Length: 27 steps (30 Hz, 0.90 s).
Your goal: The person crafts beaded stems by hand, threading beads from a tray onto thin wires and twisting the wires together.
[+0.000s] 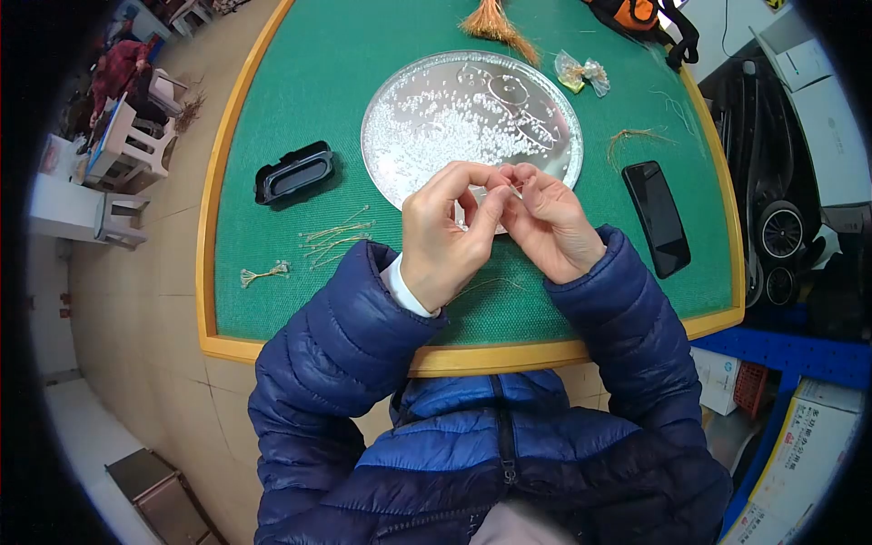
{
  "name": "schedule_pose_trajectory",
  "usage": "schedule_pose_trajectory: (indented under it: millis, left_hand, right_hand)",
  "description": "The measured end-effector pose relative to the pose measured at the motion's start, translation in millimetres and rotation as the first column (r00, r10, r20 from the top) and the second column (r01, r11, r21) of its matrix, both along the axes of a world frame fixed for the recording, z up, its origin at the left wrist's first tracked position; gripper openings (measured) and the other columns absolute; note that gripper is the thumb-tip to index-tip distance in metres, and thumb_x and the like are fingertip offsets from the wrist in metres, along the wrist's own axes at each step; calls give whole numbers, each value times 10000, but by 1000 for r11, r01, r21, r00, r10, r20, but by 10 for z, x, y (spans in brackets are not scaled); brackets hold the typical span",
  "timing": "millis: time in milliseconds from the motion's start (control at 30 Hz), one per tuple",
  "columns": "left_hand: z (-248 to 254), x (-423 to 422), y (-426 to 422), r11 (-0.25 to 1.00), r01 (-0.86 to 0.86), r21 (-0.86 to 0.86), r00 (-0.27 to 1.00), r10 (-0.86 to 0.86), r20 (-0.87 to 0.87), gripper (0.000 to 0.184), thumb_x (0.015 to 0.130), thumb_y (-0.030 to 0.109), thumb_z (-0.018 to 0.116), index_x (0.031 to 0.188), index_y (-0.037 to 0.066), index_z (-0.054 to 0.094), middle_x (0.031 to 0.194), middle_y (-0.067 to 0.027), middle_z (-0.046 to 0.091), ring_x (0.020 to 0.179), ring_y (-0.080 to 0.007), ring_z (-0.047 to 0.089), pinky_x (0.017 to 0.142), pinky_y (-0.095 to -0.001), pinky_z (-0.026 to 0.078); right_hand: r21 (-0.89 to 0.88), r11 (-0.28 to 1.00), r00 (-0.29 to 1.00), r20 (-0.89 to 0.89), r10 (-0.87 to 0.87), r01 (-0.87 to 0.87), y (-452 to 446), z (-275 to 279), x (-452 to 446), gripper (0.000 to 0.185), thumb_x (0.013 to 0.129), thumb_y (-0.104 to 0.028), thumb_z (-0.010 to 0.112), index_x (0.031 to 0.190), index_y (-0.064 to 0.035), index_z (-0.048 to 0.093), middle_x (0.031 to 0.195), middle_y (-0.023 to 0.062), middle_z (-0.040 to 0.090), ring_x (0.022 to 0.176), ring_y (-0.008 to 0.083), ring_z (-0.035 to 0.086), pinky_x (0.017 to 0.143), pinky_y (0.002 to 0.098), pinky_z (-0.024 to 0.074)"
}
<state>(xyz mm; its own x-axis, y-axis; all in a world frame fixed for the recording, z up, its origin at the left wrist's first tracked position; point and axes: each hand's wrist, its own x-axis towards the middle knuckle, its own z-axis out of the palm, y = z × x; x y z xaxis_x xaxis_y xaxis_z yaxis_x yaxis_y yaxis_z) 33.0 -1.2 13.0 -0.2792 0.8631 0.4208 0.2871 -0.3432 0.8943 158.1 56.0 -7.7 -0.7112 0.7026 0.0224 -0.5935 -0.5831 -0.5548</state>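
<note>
My left hand and my right hand meet over the near rim of a round metal tray. Both are closed in a pinch, fingertips almost touching. Something small and pale shows between them, too tiny to name. Small clear beads are scattered over the tray. A thin golden wire lies below my hands; whether it reaches my fingers is hidden. Left of my left sleeve lie several golden wires with beaded ends and a bundled group of them.
The green table has a raised wooden edge. A black plastic box sits left, a phone right. Loose wires, a clear plastic bag and a copper-coloured wire bundle lie farther back. Another person sits far left.
</note>
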Motion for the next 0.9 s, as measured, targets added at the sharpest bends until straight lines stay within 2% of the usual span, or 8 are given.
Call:
schedule_pose_trajectory:
  millis: [133,300,467,500,533,600,767,900]
  left_hand:
    - [9,4,-8,1000,-15,-19,1000,15,-7,84,725,-18,596,786,37,606,786,-17,603,526,-30,369,437,-139,280]
    - [45,12,-10,998,-55,-27,998,55,0,79,693,-20,593,760,21,602,717,-41,587,515,-89,421,457,-193,362]
    - [47,-67,-20,979,14,-203,992,12,124,32,759,15,574,779,24,597,699,-32,563,513,-64,411,444,-157,333]
    - [29,-123,0,949,185,-256,928,-83,363,31,776,30,567,791,22,594,706,-32,558,523,-58,411,441,-148,326]
    - [6,-181,28,895,362,-262,798,-152,584,39,793,44,560,803,20,590,712,-32,552,533,-51,412,438,-139,318]
    - [-33,-253,77,731,669,-134,381,-183,906,67,827,73,547,827,16,583,724,-32,541,552,-37,413,432,-121,304]
    - [-113,-233,104,645,754,-121,242,-103,965,59,839,44,501,879,20,537,789,-58,515,578,-59,376,437,-128,301]
    - [-250,-292,130,593,805,32,116,-209,971,89,841,53,506,916,9,523,830,-64,520,616,-70,417,473,-134,345]
  right_hand:
    - [5,1000,1000,7,5,-5,3,-1,-2,161,863,-65,504,993,30,510,973,127,524,928,179,507,903,299,411]
    - [48,997,996,72,-59,55,-24,15,-17,162,853,-43,515,1001,24,511,984,127,522,928,177,511,885,289,425]
    - [135,985,990,67,-122,112,-58,45,-53,191,837,-26,536,1021,15,506,972,122,532,902,175,526,850,275,440]
    - [187,973,981,110,-158,136,-60,45,-58,185,832,-22,542,1011,14,513,961,119,537,888,170,530,835,267,444]
    - [240,958,968,151,-198,158,-60,44,-56,178,828,-19,547,1001,12,520,949,116,543,874,166,535,820,260,448]
    - [346,918,932,226,-284,195,-53,46,-49,166,819,-13,558,982,10,534,926,110,554,846,158,543,790,245,456]
    - [523,829,864,307,-400,198,-57,30,-30,119,803,3,572,920,17,563,847,86,576,794,137,549,736,223,463]
    - [429,872,881,285,-377,234,-92,43,-55,85,797,16,572,882,14,577,828,80,588,776,124,547,709,204,460]
